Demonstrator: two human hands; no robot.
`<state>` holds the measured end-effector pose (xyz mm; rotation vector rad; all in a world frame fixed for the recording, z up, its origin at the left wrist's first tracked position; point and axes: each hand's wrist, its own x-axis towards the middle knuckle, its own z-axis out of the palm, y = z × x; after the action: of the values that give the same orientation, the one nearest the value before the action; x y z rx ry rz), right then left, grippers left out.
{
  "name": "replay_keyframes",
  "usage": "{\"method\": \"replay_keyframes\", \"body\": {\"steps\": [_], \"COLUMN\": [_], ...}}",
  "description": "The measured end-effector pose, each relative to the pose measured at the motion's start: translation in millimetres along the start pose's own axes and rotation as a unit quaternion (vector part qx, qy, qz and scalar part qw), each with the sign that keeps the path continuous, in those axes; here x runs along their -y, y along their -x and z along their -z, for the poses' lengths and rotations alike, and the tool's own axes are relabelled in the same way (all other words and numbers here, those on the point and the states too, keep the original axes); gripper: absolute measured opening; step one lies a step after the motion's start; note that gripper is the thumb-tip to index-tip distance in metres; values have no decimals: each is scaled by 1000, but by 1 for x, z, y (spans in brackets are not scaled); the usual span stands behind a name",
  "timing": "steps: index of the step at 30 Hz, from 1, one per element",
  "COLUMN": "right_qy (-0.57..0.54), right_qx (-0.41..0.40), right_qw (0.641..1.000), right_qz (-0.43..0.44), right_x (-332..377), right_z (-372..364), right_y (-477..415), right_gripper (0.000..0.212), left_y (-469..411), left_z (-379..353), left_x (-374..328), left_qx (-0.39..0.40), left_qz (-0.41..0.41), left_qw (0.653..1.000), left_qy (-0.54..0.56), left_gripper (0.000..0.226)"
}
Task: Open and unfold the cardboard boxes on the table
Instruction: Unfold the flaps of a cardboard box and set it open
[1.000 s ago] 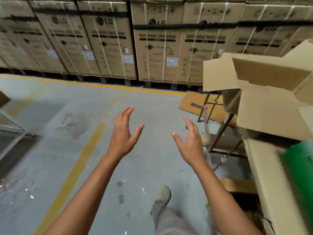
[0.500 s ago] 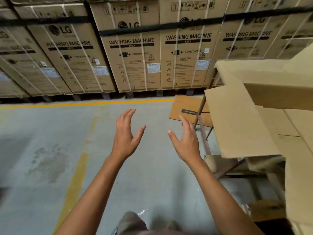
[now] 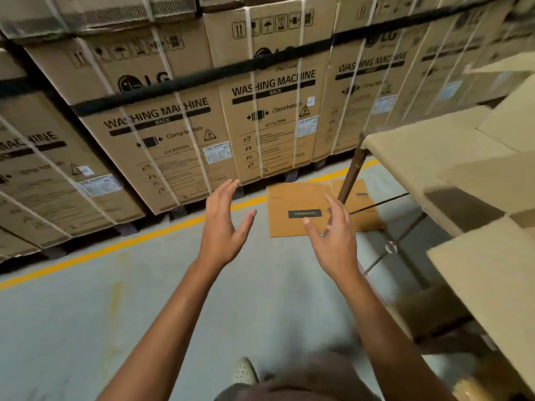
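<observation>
**Empty hands raised, boxes wait at right**

Strapped washing-machine cartons (image 3: 162, 134) fill the upper left and centre, stacked as stock. Mid-frame, the left hand (image 3: 224, 230) and right hand (image 3: 333, 241) hover with fingers spread, palms facing, holding nothing, probably readying to grasp. A flattened carton (image 3: 292, 198) lies on the floor beyond. At the right edge, the cardboard boxes (image 3: 477, 267) sit on the table (image 3: 351, 172), flaps open.
</observation>
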<state>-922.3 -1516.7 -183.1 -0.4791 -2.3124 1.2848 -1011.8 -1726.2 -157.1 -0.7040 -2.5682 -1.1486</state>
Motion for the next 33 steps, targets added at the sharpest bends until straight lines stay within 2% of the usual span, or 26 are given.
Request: {"method": "replay_keyframes", "body": {"steps": [6, 12, 24, 33], "right_qy": [1, 22, 81, 138], "right_qx": [-62, -119, -247, -336], "right_qw": [998, 993, 965, 921], "right_qz": [-10, -14, -44, -143], "right_x": [7, -25, -71, -130], "right_z": [-34, -53, 5, 43], "right_y": [-98, -216, -429, -554], "right_gripper": [69, 68, 64, 67], "left_y": [-129, -265, -498, -644], "left_z": [-27, -98, -249, -390], "left_x": [38, 60, 9, -26], "left_qx": [44, 72, 157, 245], "left_qz": [-49, -108, -207, -276], "left_qw": [998, 991, 961, 913], "left_qy": [23, 34, 98, 174], "left_gripper": [62, 62, 63, 63]}}
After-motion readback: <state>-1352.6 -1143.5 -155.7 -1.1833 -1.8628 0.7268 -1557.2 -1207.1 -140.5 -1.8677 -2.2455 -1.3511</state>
